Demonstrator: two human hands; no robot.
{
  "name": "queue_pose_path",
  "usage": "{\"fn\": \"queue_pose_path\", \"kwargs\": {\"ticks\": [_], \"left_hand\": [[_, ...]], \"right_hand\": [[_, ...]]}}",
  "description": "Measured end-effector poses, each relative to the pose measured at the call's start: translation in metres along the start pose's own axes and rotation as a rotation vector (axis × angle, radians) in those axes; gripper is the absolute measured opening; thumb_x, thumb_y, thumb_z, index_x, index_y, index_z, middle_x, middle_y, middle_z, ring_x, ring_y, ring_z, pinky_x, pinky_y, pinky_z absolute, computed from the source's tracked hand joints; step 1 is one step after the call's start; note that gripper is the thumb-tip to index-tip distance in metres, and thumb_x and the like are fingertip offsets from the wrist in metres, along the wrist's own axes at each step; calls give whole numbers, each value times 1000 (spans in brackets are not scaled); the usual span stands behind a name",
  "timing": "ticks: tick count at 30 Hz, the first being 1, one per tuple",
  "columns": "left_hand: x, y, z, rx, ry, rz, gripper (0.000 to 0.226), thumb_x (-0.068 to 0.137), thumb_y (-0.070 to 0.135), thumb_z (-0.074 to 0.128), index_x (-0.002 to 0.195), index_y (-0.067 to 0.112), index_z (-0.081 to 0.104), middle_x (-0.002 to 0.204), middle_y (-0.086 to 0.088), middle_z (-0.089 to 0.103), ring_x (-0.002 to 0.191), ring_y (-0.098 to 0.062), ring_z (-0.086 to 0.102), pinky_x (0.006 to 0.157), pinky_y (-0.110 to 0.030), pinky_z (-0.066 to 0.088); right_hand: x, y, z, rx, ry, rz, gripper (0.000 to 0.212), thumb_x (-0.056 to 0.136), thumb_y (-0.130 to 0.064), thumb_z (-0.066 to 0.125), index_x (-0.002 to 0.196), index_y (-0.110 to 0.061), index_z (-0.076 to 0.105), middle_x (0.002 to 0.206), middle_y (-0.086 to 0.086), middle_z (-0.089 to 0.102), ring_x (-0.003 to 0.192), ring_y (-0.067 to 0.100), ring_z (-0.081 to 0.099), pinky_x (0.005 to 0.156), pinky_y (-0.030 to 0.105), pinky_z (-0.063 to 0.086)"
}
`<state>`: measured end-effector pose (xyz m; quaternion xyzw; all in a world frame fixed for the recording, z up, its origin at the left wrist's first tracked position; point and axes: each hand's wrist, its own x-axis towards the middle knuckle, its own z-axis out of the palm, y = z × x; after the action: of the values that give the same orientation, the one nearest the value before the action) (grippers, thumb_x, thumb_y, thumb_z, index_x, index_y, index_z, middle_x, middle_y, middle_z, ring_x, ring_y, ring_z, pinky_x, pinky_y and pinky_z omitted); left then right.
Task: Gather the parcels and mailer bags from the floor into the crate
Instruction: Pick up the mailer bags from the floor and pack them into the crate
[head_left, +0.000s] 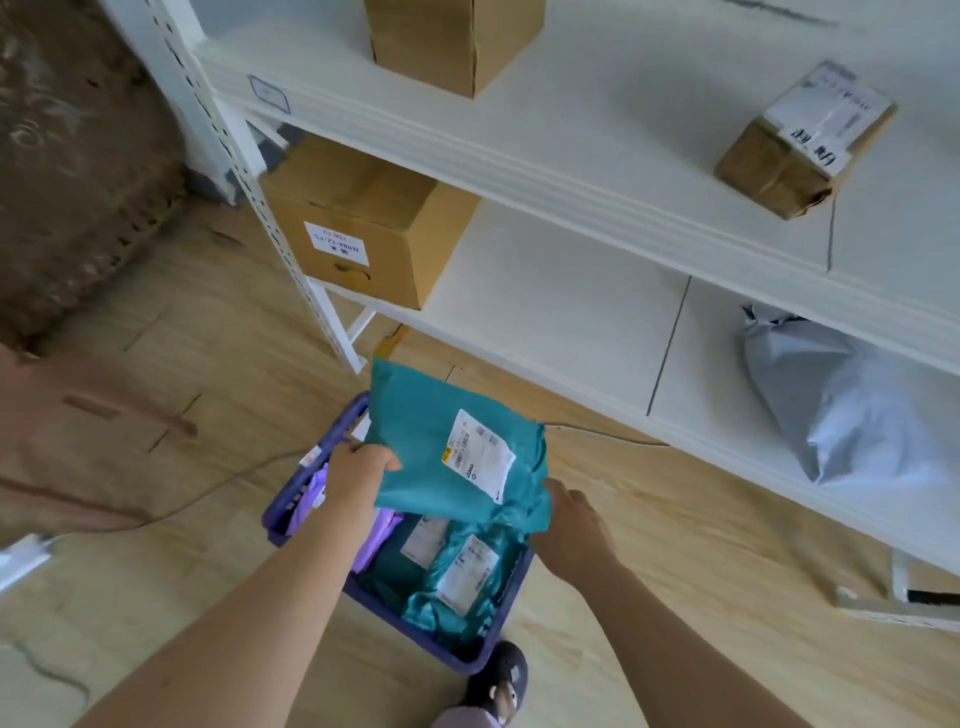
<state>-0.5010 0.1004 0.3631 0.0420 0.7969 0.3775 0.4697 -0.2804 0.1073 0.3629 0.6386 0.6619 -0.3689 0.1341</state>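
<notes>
Your left hand (361, 470) pinches the left edge of a teal mailer bag (426, 431), thumb on top and fingers curled under it. You hold the bag tilted above the far end of the blue crate (467, 662), its white shipping label (480, 454) facing up. Your right hand (571, 519) is spread, its fingers fairly straight, with the tips at the bag's crumpled lower right edge (whether they touch it is hard to tell). The crate stands on the wooden floor (675, 545) in front of you and already holds more teal bags (457, 577) with labels, plus purple bags (371, 543) along its left side. Your dark shoe (498, 678) sits just beside the crate's near corner. Behind the crate is a white shelving unit (519, 156): a labelled cardboard box (363, 223) and a grey mailer bag (841, 410) lie on its lower shelf, and a small taped parcel (802, 143) and another box (452, 41) on the shelf above
</notes>
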Motion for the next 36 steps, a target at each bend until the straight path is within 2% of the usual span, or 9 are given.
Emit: {"fn": "queue_pose_path", "kwargs": {"ticks": [3,11,16,19,23,25,28,32,36], "left_hand": [[55,-37,12,-133,20,-185,65,41,15,60,104,-2,60,98,-18,61,83,-29,54,71,-39,42],[127,-145,37,-313,21,-654,9,76,1,56,71,9,54,90,-12,57,88,-28,50,83,-37,41],[178,-217,43,-175,-221,-817,6,78,3,52,83,7,53,100,-7,55,92,-26,54,89,-40,41],[199,-233,39,379,-471,-758,16,81,11,57,96,7,54,119,-7,52,116,-23,48,106,-41,31],[231,-227,29,971,-759,-633,11,92,16,52,86,7,56,77,-2,66,66,-13,63,59,-21,50],[254,-219,23,1046,-613,-297,17,85,16,55,69,11,57,58,0,65,53,-14,63,49,-22,48],[284,-207,22,1118,-297,294,5,82,22,57,84,17,57,87,2,64,83,-21,62,67,-30,48],[313,-213,41,1109,-415,336,54,80,21,64,131,15,45,127,-6,49,114,-26,51,92,-42,48],[318,-223,54,1174,-421,410,68,77,30,66,137,17,38,130,-6,53,118,-30,50,93,-44,47]], "right_hand": [[38,-3,19,-12,-49,38,60,91,-16,49,145,-23,23,138,7,40,113,26,56,82,31,46],[137,-2,133,353,-208,339,59,92,-36,48,144,-22,23,78,2,55,61,19,53,55,27,39],[185,-14,220,649,-169,537,82,88,-39,58,149,-33,4,102,4,56,56,11,45,44,21,32],[199,-14,252,683,-80,619,86,87,-18,59,149,-37,3,112,7,61,65,17,51,50,25,39],[207,-2,278,678,-5,696,83,84,8,35,147,-40,13,93,7,60,46,14,35,38,23,27],[208,-2,289,699,-5,696,78,85,3,38,148,-36,14,109,7,58,48,14,38,40,23,29],[218,-1,303,905,-2,745,70,90,-16,54,149,-26,18,122,7,54,61,14,50,51,25,42],[245,-7,315,1180,27,736,73,83,-31,69,144,-20,30,127,4,55,102,22,59,92,41,51],[256,-6,319,1184,60,737,47,83,-24,70,121,-18,45,122,5,59,102,24,60,91,41,52]]}}
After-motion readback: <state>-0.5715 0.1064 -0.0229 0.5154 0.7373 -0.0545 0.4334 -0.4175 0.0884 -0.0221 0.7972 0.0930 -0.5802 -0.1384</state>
